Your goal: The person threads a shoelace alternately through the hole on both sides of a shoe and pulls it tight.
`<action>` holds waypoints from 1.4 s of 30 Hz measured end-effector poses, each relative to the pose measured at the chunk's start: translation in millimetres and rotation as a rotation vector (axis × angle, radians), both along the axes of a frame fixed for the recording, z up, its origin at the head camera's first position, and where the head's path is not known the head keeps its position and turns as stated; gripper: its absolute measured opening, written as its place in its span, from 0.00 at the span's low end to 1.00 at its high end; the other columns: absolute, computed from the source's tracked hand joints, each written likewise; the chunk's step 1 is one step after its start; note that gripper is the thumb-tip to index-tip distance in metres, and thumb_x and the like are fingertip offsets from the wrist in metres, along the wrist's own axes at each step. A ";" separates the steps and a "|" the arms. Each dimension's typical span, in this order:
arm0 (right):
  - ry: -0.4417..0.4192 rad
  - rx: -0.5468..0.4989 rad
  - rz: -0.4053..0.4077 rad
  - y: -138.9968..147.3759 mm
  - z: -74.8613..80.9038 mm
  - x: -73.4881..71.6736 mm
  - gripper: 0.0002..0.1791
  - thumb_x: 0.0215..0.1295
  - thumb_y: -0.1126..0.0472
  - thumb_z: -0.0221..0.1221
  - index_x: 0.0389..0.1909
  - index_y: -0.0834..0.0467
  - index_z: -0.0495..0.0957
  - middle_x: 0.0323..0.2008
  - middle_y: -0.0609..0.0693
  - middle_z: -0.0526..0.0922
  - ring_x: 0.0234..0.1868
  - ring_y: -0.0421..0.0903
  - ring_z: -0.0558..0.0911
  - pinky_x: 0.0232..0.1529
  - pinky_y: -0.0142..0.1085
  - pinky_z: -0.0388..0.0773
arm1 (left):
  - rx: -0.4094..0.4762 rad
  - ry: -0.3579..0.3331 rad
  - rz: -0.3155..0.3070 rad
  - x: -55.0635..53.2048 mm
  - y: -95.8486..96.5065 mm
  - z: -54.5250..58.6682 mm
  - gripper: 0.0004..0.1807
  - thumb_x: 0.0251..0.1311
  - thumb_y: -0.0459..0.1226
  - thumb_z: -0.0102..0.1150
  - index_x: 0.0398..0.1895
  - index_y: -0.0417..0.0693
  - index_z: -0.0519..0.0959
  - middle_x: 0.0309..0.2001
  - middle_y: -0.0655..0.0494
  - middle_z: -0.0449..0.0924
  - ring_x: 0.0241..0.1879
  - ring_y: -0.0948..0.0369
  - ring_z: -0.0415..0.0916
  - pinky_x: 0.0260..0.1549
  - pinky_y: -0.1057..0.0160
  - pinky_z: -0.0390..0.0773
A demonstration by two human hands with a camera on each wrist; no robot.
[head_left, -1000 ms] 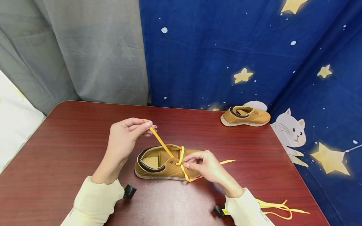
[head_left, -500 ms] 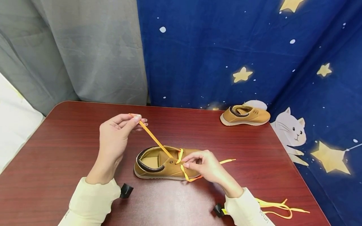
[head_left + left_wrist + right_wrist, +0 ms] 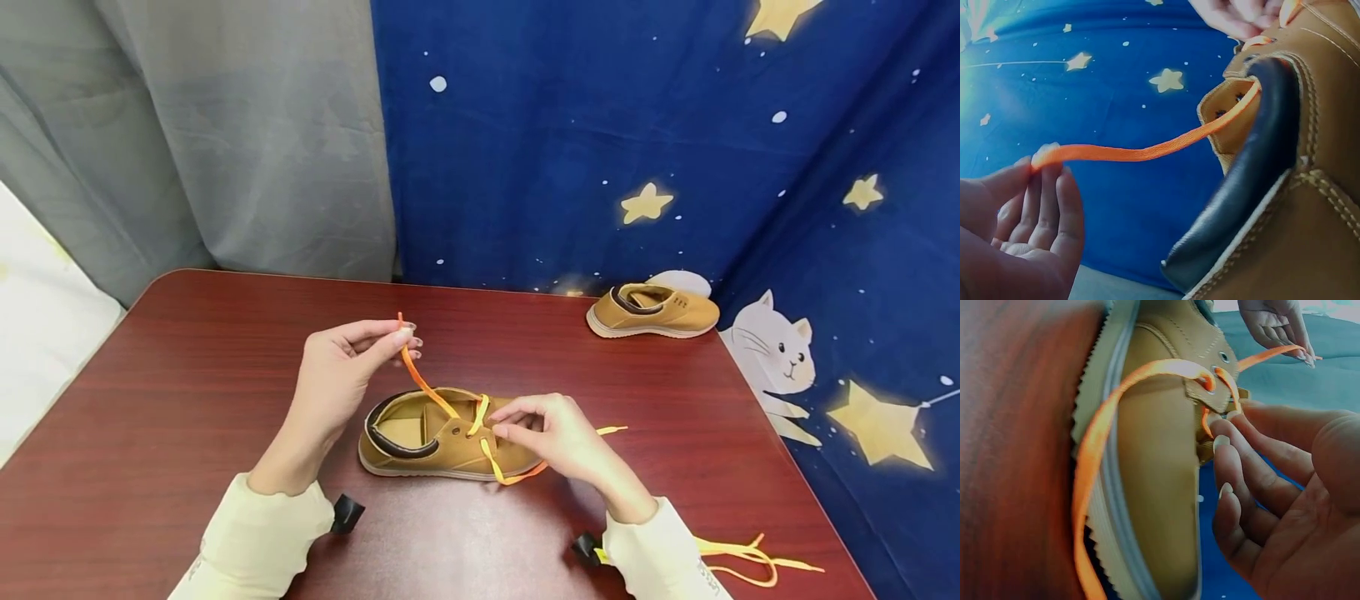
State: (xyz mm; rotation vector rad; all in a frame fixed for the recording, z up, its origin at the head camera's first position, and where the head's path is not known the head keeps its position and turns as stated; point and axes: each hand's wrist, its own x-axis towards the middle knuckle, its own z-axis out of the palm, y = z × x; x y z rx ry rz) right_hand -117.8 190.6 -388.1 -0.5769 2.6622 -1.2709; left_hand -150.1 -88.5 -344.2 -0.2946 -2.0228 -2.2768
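Note:
A tan shoe (image 3: 450,454) with a dark padded collar lies on the table, toe to the right. An orange-yellow shoelace (image 3: 430,390) runs through some of its eyelets. My left hand (image 3: 352,362) pinches one end of this lace between thumb and fingertips, above the shoe opening; in the left wrist view the lace (image 3: 1147,152) sags slightly on its way to the shoe. At the eyelets, my right hand (image 3: 551,433) pinches the lace close to the tongue, its fingertips (image 3: 1221,442) partly hiding that spot. The lace's other part (image 3: 1094,450) loops over the shoe's side.
A second tan shoe (image 3: 652,312), unlaced, stands at the table's back right. Another yellow lace (image 3: 738,550) lies bundled beside my right sleeve. Grey and blue star-patterned curtains (image 3: 525,150) hang behind the reddish-brown table (image 3: 187,392).
My left hand drew the lace end up and left, then came back right toward the shoe, and the lace went from taut to slightly slack. My right hand stayed nearly still.

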 end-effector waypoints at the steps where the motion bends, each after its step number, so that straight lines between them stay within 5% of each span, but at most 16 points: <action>1: 0.010 0.000 -0.008 0.7 1.4 0.1 0.06 0.64 0.56 0.68 0.41 0.49 0.89 0.33 0.44 0.90 0.25 0.34 0.79 0.27 0.30 0.77 | -0.027 -0.004 -0.014 0.6 1.1 -0.3 0.14 0.63 0.32 0.67 0.48 0.30 0.83 0.33 0.62 0.90 0.34 0.63 0.89 0.40 0.63 0.86; 6: 0.068 0.035 -0.040 3.5 10.7 1.8 0.06 0.63 0.56 0.69 0.40 0.48 0.89 0.31 0.40 0.89 0.24 0.34 0.78 0.26 0.29 0.75 | -0.251 -0.015 -0.050 3.6 5.6 -2.2 0.12 0.63 0.36 0.68 0.44 0.36 0.86 0.32 0.57 0.90 0.35 0.60 0.89 0.37 0.66 0.86; 12: 0.147 0.085 -0.056 16.5 20.2 7.6 0.07 0.63 0.58 0.69 0.41 0.51 0.88 0.31 0.39 0.88 0.28 0.31 0.80 0.31 0.28 0.78 | -0.659 0.118 0.077 3.6 10.8 -8.9 0.08 0.64 0.39 0.67 0.43 0.46 0.88 0.31 0.54 0.89 0.28 0.63 0.84 0.24 0.72 0.73; 19: 0.207 0.236 -0.028 51.8 28.8 8.9 0.06 0.63 0.63 0.67 0.41 0.56 0.87 0.33 0.41 0.87 0.31 0.33 0.82 0.35 0.30 0.81 | -0.792 0.105 0.184 -2.6 8.3 -18.9 0.16 0.68 0.41 0.62 0.55 0.45 0.82 0.37 0.51 0.90 0.35 0.57 0.89 0.37 0.58 0.83; 25: 0.170 0.463 -0.021 75.0 31.4 0.9 0.09 0.59 0.66 0.69 0.41 0.57 0.86 0.32 0.44 0.87 0.29 0.33 0.81 0.34 0.32 0.79 | -0.907 0.012 0.129 -1.8 8.3 -19.2 0.22 0.70 0.52 0.56 0.59 0.50 0.79 0.42 0.54 0.89 0.41 0.57 0.88 0.45 0.50 0.81; 30: 0.088 0.561 -0.035 82.9 26.5 -3.8 0.13 0.53 0.67 0.72 0.41 0.57 0.86 0.31 0.46 0.83 0.30 0.39 0.78 0.34 0.34 0.76 | -1.021 0.031 0.111 1.2 9.5 -18.3 0.23 0.70 0.54 0.55 0.56 0.48 0.81 0.42 0.50 0.85 0.41 0.54 0.82 0.43 0.50 0.78; 37: 0.067 0.684 0.012 81.4 14.7 -5.6 0.16 0.48 0.66 0.75 0.40 0.55 0.86 0.37 0.47 0.84 0.37 0.43 0.80 0.42 0.40 0.80 | -1.097 0.014 0.056 8.5 11.2 -17.4 0.27 0.70 0.52 0.56 0.61 0.43 0.77 0.71 0.36 0.65 0.63 0.38 0.74 0.59 0.38 0.73; 42: 0.017 0.674 0.032 76.9 7.3 -6.9 0.11 0.48 0.68 0.72 0.31 0.52 0.85 0.27 0.42 0.82 0.29 0.37 0.76 0.34 0.34 0.75 | -1.106 0.070 0.040 11.0 16.3 -18.2 0.26 0.69 0.50 0.59 0.60 0.42 0.78 0.74 0.34 0.60 0.67 0.35 0.68 0.61 0.37 0.72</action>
